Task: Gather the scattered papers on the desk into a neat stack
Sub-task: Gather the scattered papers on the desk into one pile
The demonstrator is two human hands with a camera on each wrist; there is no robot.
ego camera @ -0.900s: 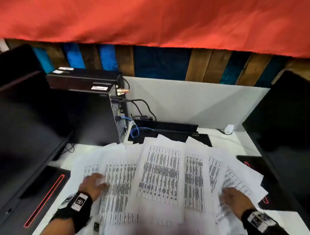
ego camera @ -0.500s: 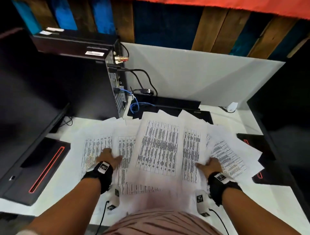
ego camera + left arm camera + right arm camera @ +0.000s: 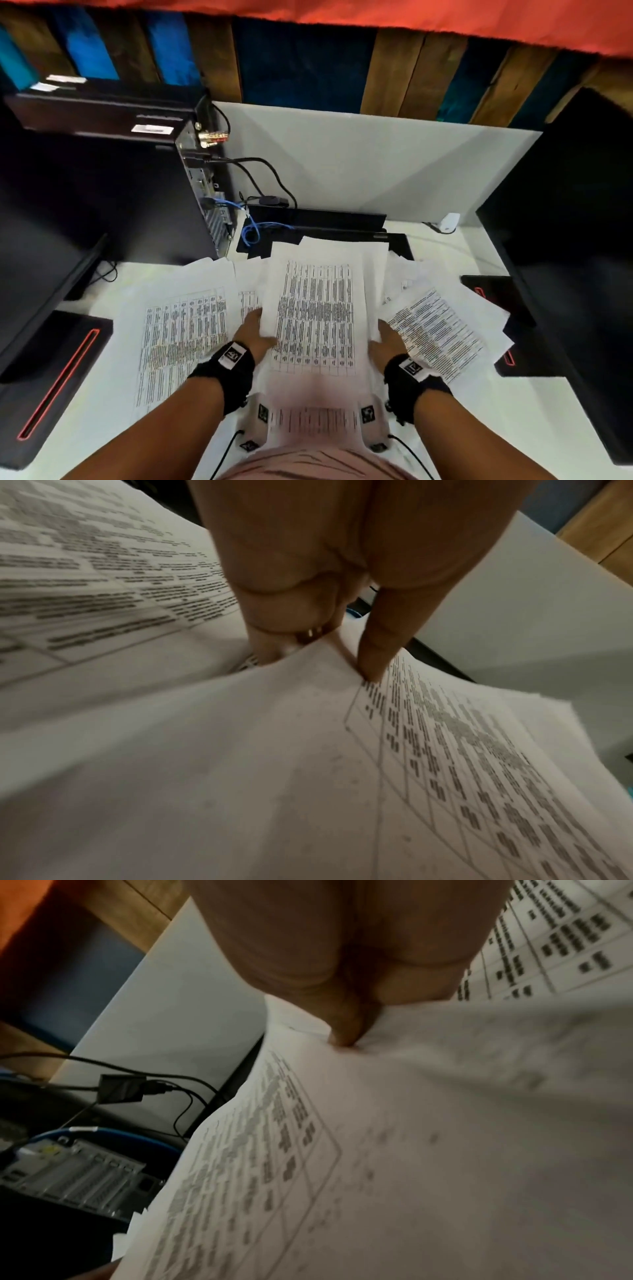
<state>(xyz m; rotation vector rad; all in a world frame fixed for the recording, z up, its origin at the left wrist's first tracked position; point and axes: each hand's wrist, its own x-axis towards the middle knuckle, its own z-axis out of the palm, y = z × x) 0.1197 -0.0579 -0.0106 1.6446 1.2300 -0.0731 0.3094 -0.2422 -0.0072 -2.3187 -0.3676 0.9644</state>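
Printed sheets lie fanned across the white desk [image 3: 85, 428]. A middle bundle of papers [image 3: 315, 308] is gathered between both hands. My left hand [image 3: 253, 329] grips its left edge; in the left wrist view the left hand [image 3: 318, 653] has its thumb on top of the bundle [image 3: 240, 750] and its fingers curled under. My right hand [image 3: 387, 339] grips the right edge; the right wrist view shows the right hand [image 3: 342, 988] with its thumb pressed into the bundle [image 3: 411, 1150]. Loose sheets [image 3: 181, 329] stay flat on the left, and more sheets [image 3: 435, 325] spread on the right.
A black computer tower [image 3: 120, 192] with cables [image 3: 260, 178] stands at the back left. Dark monitors flank the desk at the left [image 3: 34, 257] and right [image 3: 575, 240], on red-striped bases [image 3: 58, 383]. A flat black device [image 3: 318, 222] lies behind the papers, below a white partition [image 3: 359, 164].
Both hands slid inward from the outer sheets to the middle, pushing papers together. They went from lying flat on the sheets to gripping the bundle's side edges.
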